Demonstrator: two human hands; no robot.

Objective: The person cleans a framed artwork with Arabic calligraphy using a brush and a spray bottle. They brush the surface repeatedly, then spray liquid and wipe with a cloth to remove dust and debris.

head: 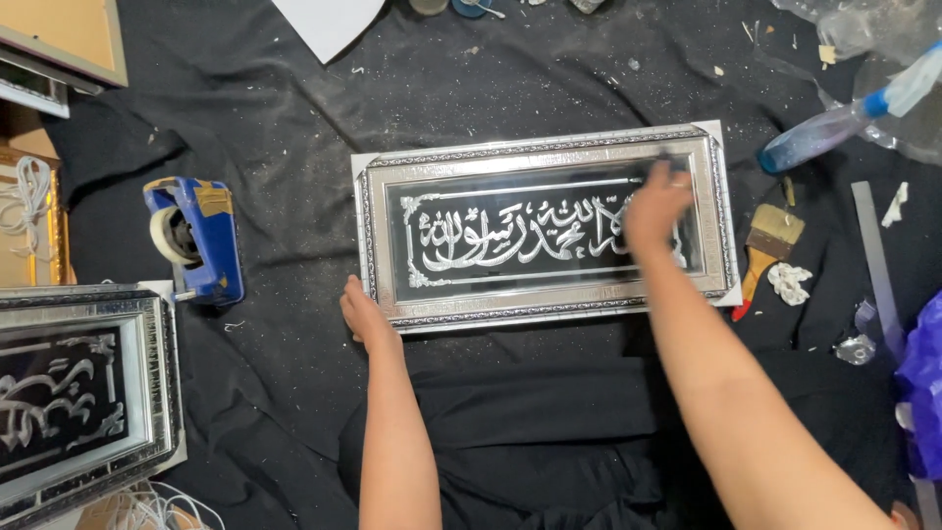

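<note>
Two bare hands worked over a silver-framed calligraphy panel (542, 228) that lay flat in the middle of a counter covered with dusty black cloth (285, 128). The left hand (361, 312) pressed against the frame's lower left corner, fingers curled along its edge. The right hand (655, 204) lay on the glass near the upper right, fingers bent over something dark; what it pinched could not be told. Well to the left of the frame stood a blue tape dispenser (196, 238), and a second similar framed panel (83, 397) sat at the lower left edge. To the right lay a paintbrush (767, 245), a crumpled white scrap (789, 282) just beside it, and a blue spray bottle (846, 120) farther up.
</note>
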